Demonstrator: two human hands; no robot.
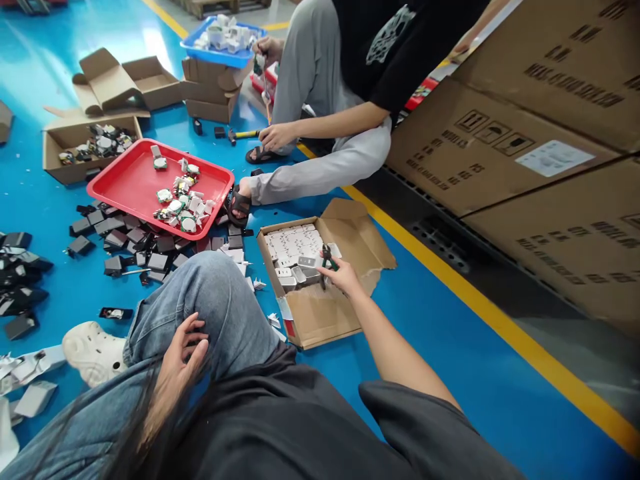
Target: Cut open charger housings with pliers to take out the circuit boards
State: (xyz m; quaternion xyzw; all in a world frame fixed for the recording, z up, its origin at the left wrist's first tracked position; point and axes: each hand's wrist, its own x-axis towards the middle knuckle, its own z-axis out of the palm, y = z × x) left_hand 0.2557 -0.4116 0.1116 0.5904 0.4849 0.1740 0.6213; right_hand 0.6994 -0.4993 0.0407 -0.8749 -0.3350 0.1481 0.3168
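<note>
My right hand [344, 277] is closed around a pair of pliers [327, 259] with dark green handles. It reaches over an open cardboard box [320, 320] to my front right. Just beside the pliers is a white charger [309, 263]; whether my fingers also touch it I cannot tell. White chargers [294, 241] stand in tight rows at the box's far side, with looser ones lying nearer. My left hand [184, 350] is empty, its fingers apart and slightly bent, close to my denim-covered knee.
A co-worker [320, 133] sits opposite, a hand by a hammer [245, 135]. A red tray [115, 183] of circuit boards rests among black casings [160, 261]. A blue tray [240, 60] stands on a box behind. Large cartons [500, 153] are stacked at right.
</note>
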